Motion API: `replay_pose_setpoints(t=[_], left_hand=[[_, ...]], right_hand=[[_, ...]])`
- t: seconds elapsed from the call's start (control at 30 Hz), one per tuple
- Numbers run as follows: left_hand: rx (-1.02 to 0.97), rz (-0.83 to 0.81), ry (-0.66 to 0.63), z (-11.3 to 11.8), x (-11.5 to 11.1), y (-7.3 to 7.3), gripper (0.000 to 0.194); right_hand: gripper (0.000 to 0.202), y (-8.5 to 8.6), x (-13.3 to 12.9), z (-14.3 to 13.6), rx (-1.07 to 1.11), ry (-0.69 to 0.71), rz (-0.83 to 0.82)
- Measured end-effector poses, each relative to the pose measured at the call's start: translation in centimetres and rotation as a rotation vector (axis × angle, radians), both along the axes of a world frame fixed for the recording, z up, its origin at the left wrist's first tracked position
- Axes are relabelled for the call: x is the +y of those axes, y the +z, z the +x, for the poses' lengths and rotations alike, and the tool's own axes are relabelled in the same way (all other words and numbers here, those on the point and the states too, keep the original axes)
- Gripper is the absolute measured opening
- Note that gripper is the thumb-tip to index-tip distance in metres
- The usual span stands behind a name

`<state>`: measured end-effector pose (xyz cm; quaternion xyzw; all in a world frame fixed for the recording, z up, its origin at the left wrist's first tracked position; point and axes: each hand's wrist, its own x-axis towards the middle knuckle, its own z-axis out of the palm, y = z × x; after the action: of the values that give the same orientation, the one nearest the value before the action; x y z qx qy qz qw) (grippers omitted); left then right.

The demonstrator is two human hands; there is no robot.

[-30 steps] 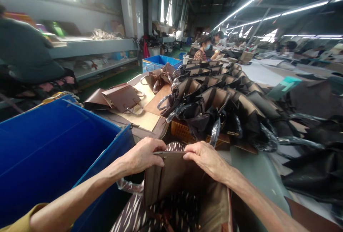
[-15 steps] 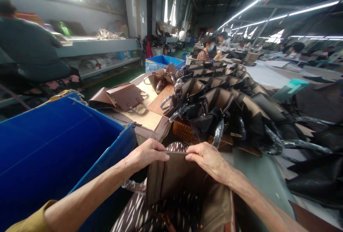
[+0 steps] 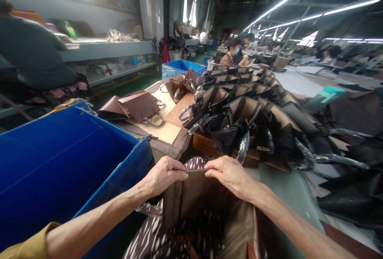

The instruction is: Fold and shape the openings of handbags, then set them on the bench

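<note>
A brown handbag (image 3: pixel 206 195) lies open across my lap, its taupe lining facing me. My left hand (image 3: pixel 167 174) pinches the top edge of its far panel, thumb toward me. A short way to the right, my right hand (image 3: pixel 228 174) pinches the same edge. One plastic-wrapped handle (image 3: pixel 149 210) sticks out at the bag's left side. Patterned dark fabric (image 3: pixel 143 235) shows over my legs and through the bag's opening.
Left of me stands a large blue bin (image 3: pixel 60 163). Many black handbags (image 3: pixel 239 111) with wrapped handles crowd the table ahead, and a brown handbag (image 3: pixel 140 107) lies to their left. One person (image 3: pixel 32 51) sits at the left bench; another (image 3: pixel 229 55) works farther back.
My right hand has shifted slightly left along the bag's edge, closer to my left hand. Both hands keep their pinch on the handbag.
</note>
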<state>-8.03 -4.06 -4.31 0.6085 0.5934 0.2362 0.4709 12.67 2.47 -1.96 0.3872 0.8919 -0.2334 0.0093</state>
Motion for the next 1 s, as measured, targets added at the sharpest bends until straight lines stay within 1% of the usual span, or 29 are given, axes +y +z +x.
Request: replay_pose_setpoints(t=[0.13,0.2,0.33,0.47,0.53,0.57,0.63,0.67,0.73,0.83,1.0], left_hand=[[0.000,0.005,0.000,0.0,-0.2,0.0,0.022],[-0.004,0.016,-0.001,0.1,-0.3,0.0,0.022],[-0.055,0.017,-0.015,0.0,-0.3,-0.2,0.023],[-0.161,-0.049,-0.026,-0.6,-0.3,-0.6,0.024],[-0.214,-0.048,-0.041,-1.1,-0.7,-0.6,0.030],[-0.211,-0.029,-0.040,-1.3,-0.9,-0.5,0.035],[-0.141,0.028,-0.018,-1.8,-1.5,-0.1,0.042],[-0.092,0.053,-0.002,-2.0,-1.9,0.1,0.041],[-0.019,0.082,0.020,-2.0,-2.4,0.5,0.032],[0.021,0.107,0.034,-1.7,-2.8,0.9,0.017],[-0.003,0.138,0.056,-0.9,-2.6,0.9,0.017]], right_hand=[[0.019,0.3,-0.2,-1.2,0.072,0.123,-0.054],[0.018,0.4,-0.4,-1.9,0.113,0.164,-0.086],[0.023,0.4,-0.6,-2.9,0.143,0.166,-0.127],[0.026,0.2,-0.8,-3.3,0.151,0.133,-0.120],[0.026,0.1,-0.9,-3.2,0.156,0.117,-0.121],[0.026,0.1,-1.0,-3.1,0.157,0.115,-0.126],[0.026,0.0,-1.1,-2.9,0.156,0.118,-0.131],[0.026,-0.1,-1.1,-2.9,0.153,0.120,-0.129],[0.027,-0.2,-1.1,-2.8,0.146,0.121,-0.119],[0.028,-0.4,-1.1,-2.8,0.139,0.128,-0.092],[0.022,-0.1,-1.7,-2.9,0.117,0.122,-0.032]])
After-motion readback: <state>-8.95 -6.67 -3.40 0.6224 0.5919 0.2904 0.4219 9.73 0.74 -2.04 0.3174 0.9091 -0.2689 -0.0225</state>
